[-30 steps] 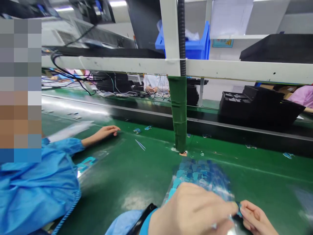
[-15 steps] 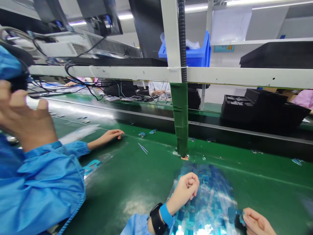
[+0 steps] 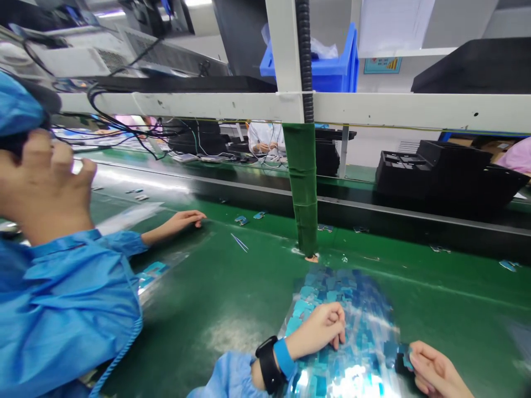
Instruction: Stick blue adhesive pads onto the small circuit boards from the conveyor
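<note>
A plastic sheet [image 3: 373,309] covered with many small shiny blue pieces lies on the green bench in front of me. Over its middle is my left hand [image 3: 321,326], its fingers curled in; whatever may be between the fingertips is hidden. A black watch and a blue band circle that wrist. At the sheet's right edge, my right hand [image 3: 437,369] pinches a small flat blue-and-black piece [image 3: 405,360] between thumb and fingers.
A co-worker's blue sleeve [image 3: 74,309] and hands are at left. Tweezers [image 3: 239,243] lie on the bench. A green-wrapped post [image 3: 302,190] stands beyond the sheet. Small blue parts [image 3: 241,220] lie along the back ledge. Black trays [image 3: 448,174] sit behind it.
My left hand has shifted slightly right and down over the sheet, its fingers now tipped more downward. My right hand still pinches the piece. The view has tilted down a little.
</note>
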### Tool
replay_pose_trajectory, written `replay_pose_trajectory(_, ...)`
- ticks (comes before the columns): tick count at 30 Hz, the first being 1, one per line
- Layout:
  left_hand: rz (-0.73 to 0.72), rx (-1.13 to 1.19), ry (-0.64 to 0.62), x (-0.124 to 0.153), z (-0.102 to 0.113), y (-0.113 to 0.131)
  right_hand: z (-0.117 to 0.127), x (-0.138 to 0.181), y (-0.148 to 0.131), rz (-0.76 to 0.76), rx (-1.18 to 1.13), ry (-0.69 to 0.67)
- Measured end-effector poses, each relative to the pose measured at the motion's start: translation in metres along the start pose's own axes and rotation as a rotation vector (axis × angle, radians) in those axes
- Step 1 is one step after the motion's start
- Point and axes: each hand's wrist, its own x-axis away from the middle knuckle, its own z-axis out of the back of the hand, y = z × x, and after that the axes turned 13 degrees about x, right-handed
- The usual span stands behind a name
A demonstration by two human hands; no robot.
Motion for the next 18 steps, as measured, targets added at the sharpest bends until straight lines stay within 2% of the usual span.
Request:
replay_pose_trajectory(3,0.006,-0.007,-0.004,0.000,0.001,-0.001,-0.002,0.004,-0.007,-0.020,0.001,-0.006)
replay_pose_trajectory(8,0.020,-0.013,-0.002,-0.001,0.003,-0.004,-0.010,0.008,-0.011,0.019,-0.038,0.088)
replay_pose_trajectory(14,0.027,-0.031,0.004,-0.002,0.002,-0.003,-0.006,0.008,-0.018,-0.067,0.022,0.024)
replay_pose_trajectory(18,0.023,-0.033,0.019,-0.003,0.001,-0.004,-0.005,0.007,-0.019,-0.093,0.011,0.047)
